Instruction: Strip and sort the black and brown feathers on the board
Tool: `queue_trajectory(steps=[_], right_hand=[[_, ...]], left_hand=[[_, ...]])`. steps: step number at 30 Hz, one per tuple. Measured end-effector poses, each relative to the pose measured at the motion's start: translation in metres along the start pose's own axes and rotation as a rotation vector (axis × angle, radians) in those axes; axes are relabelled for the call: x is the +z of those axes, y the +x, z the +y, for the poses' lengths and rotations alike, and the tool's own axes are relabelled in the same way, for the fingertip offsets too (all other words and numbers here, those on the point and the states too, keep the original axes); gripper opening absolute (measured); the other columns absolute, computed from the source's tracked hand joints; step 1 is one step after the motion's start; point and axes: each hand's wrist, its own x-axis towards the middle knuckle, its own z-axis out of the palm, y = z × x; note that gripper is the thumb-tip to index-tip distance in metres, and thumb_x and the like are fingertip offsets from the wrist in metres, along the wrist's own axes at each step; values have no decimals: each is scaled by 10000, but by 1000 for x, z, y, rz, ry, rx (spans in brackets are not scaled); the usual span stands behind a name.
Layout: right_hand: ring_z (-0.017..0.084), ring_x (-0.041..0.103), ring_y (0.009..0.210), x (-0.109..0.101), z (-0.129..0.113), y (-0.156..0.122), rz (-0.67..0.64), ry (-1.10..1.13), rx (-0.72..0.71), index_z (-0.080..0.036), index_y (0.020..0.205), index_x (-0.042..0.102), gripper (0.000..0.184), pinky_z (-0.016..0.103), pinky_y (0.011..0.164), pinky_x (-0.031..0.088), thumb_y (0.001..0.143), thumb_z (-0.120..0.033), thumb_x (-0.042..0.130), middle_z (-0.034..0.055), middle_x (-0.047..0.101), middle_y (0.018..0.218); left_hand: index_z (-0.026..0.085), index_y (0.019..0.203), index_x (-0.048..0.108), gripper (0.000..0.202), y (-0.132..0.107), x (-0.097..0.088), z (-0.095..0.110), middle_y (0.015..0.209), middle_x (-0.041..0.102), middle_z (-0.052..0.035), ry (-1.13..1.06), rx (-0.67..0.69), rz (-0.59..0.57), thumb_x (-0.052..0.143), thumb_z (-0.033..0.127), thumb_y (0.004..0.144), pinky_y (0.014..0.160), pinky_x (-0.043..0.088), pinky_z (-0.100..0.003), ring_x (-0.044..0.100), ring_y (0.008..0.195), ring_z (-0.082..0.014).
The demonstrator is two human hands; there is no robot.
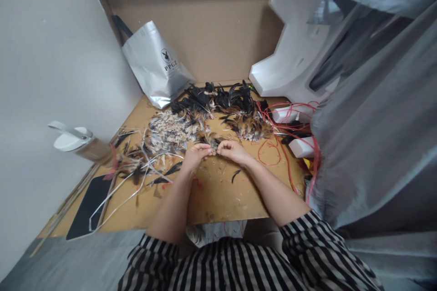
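Close together over the middle of the board, my left hand point(196, 155) and my right hand point(234, 152) are both closed in a pinch. Between their fingertips is a small bunch of feathers point(210, 138), brown and dark, with its tips pointing away from me. The fingers partly hide its base. Just beyond my left hand spreads a heap of pale, fluffy-based feathers point(172, 132). A pile of brown feathers point(248, 126) lies past my right hand, and long black feathers point(218, 97) lie along the back.
A silver bag point(153, 63) leans at the back left. At the left are a lidded cup point(80, 143), a dark tablet-like slab point(89, 207) and white cords point(118, 191). Red cords point(288, 163) tangle around white blocks point(290, 114) at the right, beside a grey cloth point(375, 136).
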Motion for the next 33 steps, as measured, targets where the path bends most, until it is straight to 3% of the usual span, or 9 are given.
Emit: queue_trajectory(steps=[4,8,12,17,25,33], right_hand=[[92,493,555,1,-2,1,51,-19,-109,-148,802,609,220,217,548,372,699,-341,590,-1,584,654],[92,519,562,5,0,1,59,-137,-248,-150,804,626,181,214,543,394,716,-297,570,23,603,724],[86,490,500,6,5,1,99,-250,-201,-155,857,620,186,191,491,362,744,-270,528,-7,585,595],[71,462,501,5,8,2,99,-365,-235,-151,820,622,159,179,495,345,721,-246,542,-14,595,618],[61,457,478,4,6,1,-6,-162,-148,-141,843,583,169,168,462,344,710,-229,526,-20,582,617],[74,491,475,3,11,4,31,-82,-60,-125,710,619,186,186,476,366,681,-307,595,6,612,569]], left_hand=[[129,715,626,262,-1,1,-1,588,628,-5,90,67,-50,754,234,512,473,347,-180,494,474,-60],[124,694,617,249,-4,5,-1,604,631,-13,126,88,-94,751,230,514,510,382,-198,510,498,-71],[122,695,619,236,-6,7,1,594,617,-9,144,120,-104,742,233,527,525,399,-209,517,510,-78],[133,734,625,231,-6,8,1,620,604,4,159,181,-115,727,221,546,548,411,-211,518,536,-76],[145,804,620,252,-10,8,2,685,601,2,188,234,-170,711,207,577,586,425,-206,539,589,-76],[135,820,608,229,-7,7,-3,700,606,-18,224,267,-165,675,204,613,602,445,-213,578,620,-98]])
